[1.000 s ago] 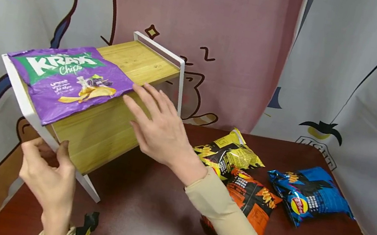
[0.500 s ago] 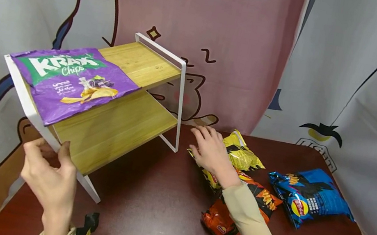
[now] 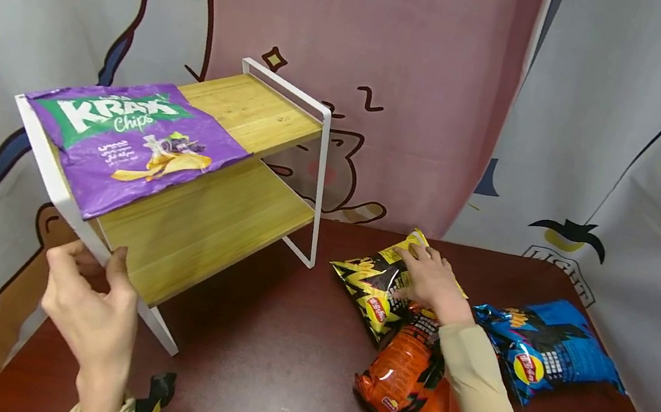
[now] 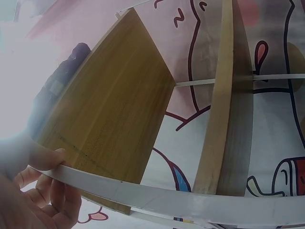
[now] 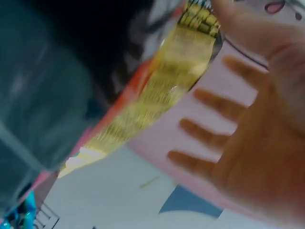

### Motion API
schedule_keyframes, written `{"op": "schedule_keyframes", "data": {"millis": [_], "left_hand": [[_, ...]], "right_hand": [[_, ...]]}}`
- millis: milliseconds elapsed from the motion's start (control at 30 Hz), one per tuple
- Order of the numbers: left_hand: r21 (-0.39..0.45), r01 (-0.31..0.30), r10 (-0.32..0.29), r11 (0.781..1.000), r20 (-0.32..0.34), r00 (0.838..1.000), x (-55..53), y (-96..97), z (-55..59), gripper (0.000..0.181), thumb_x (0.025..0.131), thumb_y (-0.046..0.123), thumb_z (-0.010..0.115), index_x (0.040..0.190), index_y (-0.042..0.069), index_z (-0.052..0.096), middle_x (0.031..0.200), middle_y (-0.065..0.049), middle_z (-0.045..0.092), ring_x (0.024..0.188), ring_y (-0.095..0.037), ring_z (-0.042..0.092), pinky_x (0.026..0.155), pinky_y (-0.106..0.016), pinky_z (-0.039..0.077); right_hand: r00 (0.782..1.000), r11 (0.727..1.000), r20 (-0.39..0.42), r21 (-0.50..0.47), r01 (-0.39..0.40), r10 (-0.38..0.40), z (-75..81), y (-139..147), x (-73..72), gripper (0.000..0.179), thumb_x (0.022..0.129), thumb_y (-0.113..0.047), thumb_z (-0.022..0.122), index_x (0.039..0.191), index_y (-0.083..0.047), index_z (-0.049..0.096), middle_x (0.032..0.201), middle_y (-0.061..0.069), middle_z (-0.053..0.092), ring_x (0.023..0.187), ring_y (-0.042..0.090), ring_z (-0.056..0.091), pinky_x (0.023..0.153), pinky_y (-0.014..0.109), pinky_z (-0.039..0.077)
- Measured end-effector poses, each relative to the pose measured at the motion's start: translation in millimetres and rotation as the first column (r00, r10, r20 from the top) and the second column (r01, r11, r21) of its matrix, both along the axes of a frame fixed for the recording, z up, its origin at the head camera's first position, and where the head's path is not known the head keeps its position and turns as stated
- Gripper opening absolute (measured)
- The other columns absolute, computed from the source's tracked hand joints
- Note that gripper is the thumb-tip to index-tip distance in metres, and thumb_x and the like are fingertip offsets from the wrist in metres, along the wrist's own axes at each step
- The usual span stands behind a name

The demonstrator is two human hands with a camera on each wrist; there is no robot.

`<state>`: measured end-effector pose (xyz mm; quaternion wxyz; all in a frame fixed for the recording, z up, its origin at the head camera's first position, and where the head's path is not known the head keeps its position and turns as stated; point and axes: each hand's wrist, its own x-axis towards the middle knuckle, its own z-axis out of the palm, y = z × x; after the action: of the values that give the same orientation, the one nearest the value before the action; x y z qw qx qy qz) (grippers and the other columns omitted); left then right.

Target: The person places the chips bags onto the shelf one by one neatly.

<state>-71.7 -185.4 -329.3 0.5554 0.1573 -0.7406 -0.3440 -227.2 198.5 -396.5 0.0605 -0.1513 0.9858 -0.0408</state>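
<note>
My left hand [image 3: 89,311] pinches the white metal frame of a two-tier wooden shelf [image 3: 201,235] at its near left side; in the left wrist view the thumb and fingers [image 4: 57,195] are on either side of the frame bar. A purple Krax chips bag [image 3: 137,144] lies flat on the top board, covering its left part. My right hand [image 3: 433,278] hovers over a yellow and black chip bag [image 3: 373,282] on the table, fingers spread. In the right wrist view, the fingers [image 5: 209,138] are extended beside the yellow bag [image 5: 162,81], holding nothing.
An orange Lay's bag [image 3: 414,388] lies on the table, close to the yellow one. To its right is a blue chip bag [image 3: 569,348] near the right edge of the brown table [image 3: 272,400]. Printed curtains [image 3: 426,105] hang close behind.
My right hand has left the purple bag's edge and moved right, over the table to the yellow bag. My left hand stays on the frame. The shelf and bags have not visibly moved.
</note>
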Motion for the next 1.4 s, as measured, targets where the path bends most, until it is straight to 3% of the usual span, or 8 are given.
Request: {"op": "schedule_keyframes", "data": {"millis": [67, 167, 333, 533, 867, 1133, 1333, 1400], "left_hand": [[-0.004, -0.001, 0.001, 1.000, -0.003, 1.000, -0.3, -0.2, -0.2, 0.025, 0.084, 0.006, 0.066, 0.093, -0.014, 0.053, 0.070, 0.008, 0.044, 0.070, 0.014, 0.036, 0.065, -0.014, 0.028], [-0.006, -0.001, 0.001, 1.000, -0.004, 1.000, -0.4, -0.6, -0.8, 0.025, 0.084, 0.006, 0.066, 0.093, -0.014, 0.053, 0.070, 0.009, 0.043, 0.070, 0.014, 0.036, 0.064, -0.014, 0.028], [-0.003, 0.000, 0.000, 1.000, -0.002, 1.000, -0.2, -0.8, -1.2, 0.025, 0.084, 0.006, 0.066, 0.093, -0.014, 0.053, 0.073, 0.017, 0.040, 0.069, 0.014, 0.036, 0.064, -0.015, 0.029], [0.000, -0.003, 0.003, 1.000, -0.005, 1.000, -0.3, -0.6, -0.6, 0.026, 0.084, 0.006, 0.066, 0.093, -0.014, 0.052, 0.075, 0.021, 0.037, 0.069, 0.014, 0.036, 0.065, -0.012, 0.027], [-0.002, -0.002, 0.003, 1.000, 0.004, 1.000, -0.6, -0.8, 0.2, 0.026, 0.084, 0.006, 0.065, 0.093, -0.014, 0.052, 0.076, 0.023, 0.036, 0.070, 0.014, 0.036, 0.064, -0.014, 0.028], [-0.001, -0.002, 0.002, 1.000, 0.006, 1.000, -0.9, -1.1, -0.9, 0.025, 0.084, 0.006, 0.066, 0.094, -0.014, 0.053, 0.073, 0.017, 0.040, 0.070, 0.015, 0.036, 0.064, -0.015, 0.029], [-0.009, -0.002, 0.002, 1.000, 0.006, 1.000, -0.9, -0.8, -1.4, 0.025, 0.085, 0.006, 0.065, 0.094, -0.014, 0.053, 0.068, -0.005, 0.047, 0.070, 0.015, 0.036, 0.063, -0.017, 0.029], [-0.009, -0.003, 0.004, 1.000, 0.008, 1.000, -0.8, -0.6, -1.3, 0.025, 0.085, 0.006, 0.065, 0.094, -0.014, 0.053, 0.068, -0.002, 0.047, 0.070, 0.015, 0.035, 0.064, -0.016, 0.029]], "right_hand": [[0.997, 0.997, 0.031, 0.029, 0.071, -0.072, 0.1, 7, -0.7, 0.083, 0.076, -0.029, 0.079, 0.144, -0.010, 0.036, 0.148, 0.026, 0.031, 0.132, 0.050, 0.030, 0.103, 0.066, 0.030], [0.985, 0.986, 0.069, 0.045, 0.158, -0.161, -1.0, 14, -1.7, 0.084, 0.076, -0.023, 0.079, 0.145, -0.007, 0.034, 0.144, 0.029, 0.035, 0.126, 0.051, 0.036, 0.096, 0.063, 0.037], [0.975, 0.981, 0.109, 0.055, 0.188, -0.193, -2.5, 19, -4.8, 0.071, 0.079, -0.021, 0.076, 0.138, 0.000, 0.042, 0.129, 0.028, 0.050, 0.112, 0.046, 0.052, 0.083, 0.057, 0.048], [0.981, 0.981, 0.016, 0.027, 0.194, -0.194, -2.7, 24, -8.9, 0.040, 0.076, -0.017, 0.077, 0.109, -0.002, 0.061, 0.094, 0.021, 0.065, 0.077, 0.035, 0.061, 0.057, 0.046, 0.048], [0.973, 0.981, -0.123, -0.055, 0.188, -0.193, -1.7, 25, -15.2, 0.014, 0.079, -0.017, 0.073, 0.088, -0.007, 0.068, 0.086, 0.020, 0.067, 0.069, 0.037, 0.061, 0.052, 0.045, 0.045], [0.949, 0.979, -0.242, -0.064, 0.194, -0.204, 2.1, 9, -16.3, 0.020, 0.083, -0.025, 0.071, 0.073, -0.008, 0.066, 0.071, 0.017, 0.064, 0.058, 0.033, 0.059, 0.047, 0.043, 0.044], [0.968, 0.984, -0.182, -0.067, 0.162, -0.172, 3.4, -2, -10.3, 0.037, 0.084, -0.029, 0.069, 0.053, -0.014, 0.054, 0.053, 0.006, 0.051, 0.047, 0.024, 0.050, 0.043, 0.034, 0.035], [0.977, 0.986, -0.138, -0.072, 0.153, -0.161, 4.5, -4, -7.8, 0.042, 0.085, -0.032, 0.068, 0.050, -0.016, 0.052, 0.050, 0.002, 0.046, 0.046, 0.022, 0.047, 0.043, 0.032, 0.033]]}}
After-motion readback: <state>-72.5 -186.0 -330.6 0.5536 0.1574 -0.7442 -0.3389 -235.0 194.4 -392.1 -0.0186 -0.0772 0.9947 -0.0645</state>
